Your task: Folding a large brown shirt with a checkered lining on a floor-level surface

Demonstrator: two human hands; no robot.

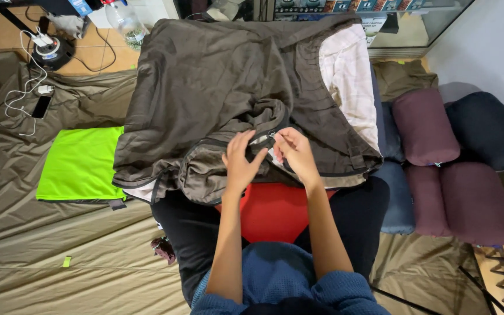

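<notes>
Along the far edge, behind glass, a row of small boxed packages (345,6) with blue and white faces is standing on a shelf, and a clear plastic bottle (125,20) with a red cap is lying tilted near the top left. A bright green rectangular sheet (80,163) is lying flat on the olive ground cloth (42,251) to the left, just beside the hanging edge of the brown sleeping bag (217,87), which is spreading across the middle and draping over the person's lap, its pale lining (351,76) showing along the right side. Rolled maroon stuff sacks (424,125) and a dark navy one (488,128) are crowding the right, leaving open room mostly on the left and lower left of the cloth. A phone with white cables (41,106) is lying well apart at the far left. The left hand (241,163) is resting on the bunched fabric with its fingers curled lightly against it, while the right hand (294,153) is pinching its fingers closed on a small zipper part (273,137) at the bag's seam, right between the two hands
</notes>
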